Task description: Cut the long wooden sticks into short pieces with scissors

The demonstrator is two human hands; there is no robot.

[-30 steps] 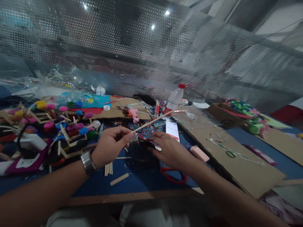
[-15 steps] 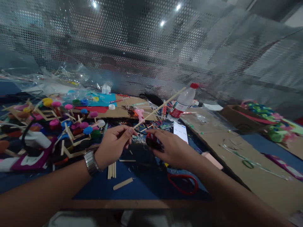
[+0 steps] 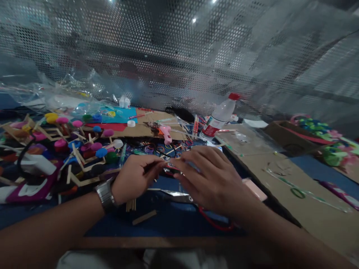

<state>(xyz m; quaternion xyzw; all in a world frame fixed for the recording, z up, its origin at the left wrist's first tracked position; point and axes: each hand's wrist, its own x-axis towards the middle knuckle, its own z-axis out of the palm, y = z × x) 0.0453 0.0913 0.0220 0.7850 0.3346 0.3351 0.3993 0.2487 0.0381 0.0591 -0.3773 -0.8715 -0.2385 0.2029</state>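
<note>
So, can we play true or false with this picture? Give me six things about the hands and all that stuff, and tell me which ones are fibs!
1. The silver watch is on the right wrist. False: it is on the left wrist.
2. The left hand and the right hand are close together. True.
3. The scissors lie on the blue table. True.
4. The cap on the bottle is green. False: it is red.
5. The pink glue gun is in the left hand. False: it lies beyond both hands, apart from them.
6. A pale pink block is to the right of the right hand. True.
</note>
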